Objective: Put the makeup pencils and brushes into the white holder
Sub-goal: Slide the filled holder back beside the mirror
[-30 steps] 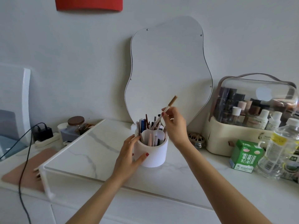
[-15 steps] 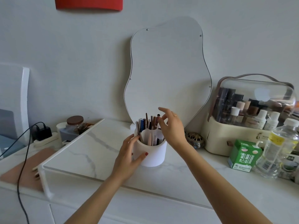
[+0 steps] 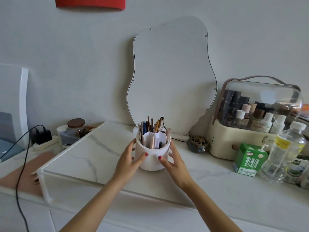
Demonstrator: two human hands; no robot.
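The white holder (image 3: pixel 153 160) stands on the marble shelf in the middle of the head view. Several makeup pencils and brushes (image 3: pixel 153 127) stick up from its divided compartments. My left hand (image 3: pixel 129 160) wraps around the holder's left side, thumb on the front wall. My right hand (image 3: pixel 173 160) cups the right side, thumb also on the front. Both hands hold only the holder.
A wavy mirror (image 3: pixel 170 77) leans on the wall behind the holder. At right stand a clear-lidded cosmetics case (image 3: pixel 250 134), a green carton (image 3: pixel 249 159), a plastic bottle (image 3: pixel 287 153) and a small brass burner (image 3: pixel 198 144). At left are a jar (image 3: pixel 76 127), a charger (image 3: pixel 43 136) and its cable.
My right hand let a tan pencil go into the holder, then came down to the holder's right side. My left hand stayed on the left side.
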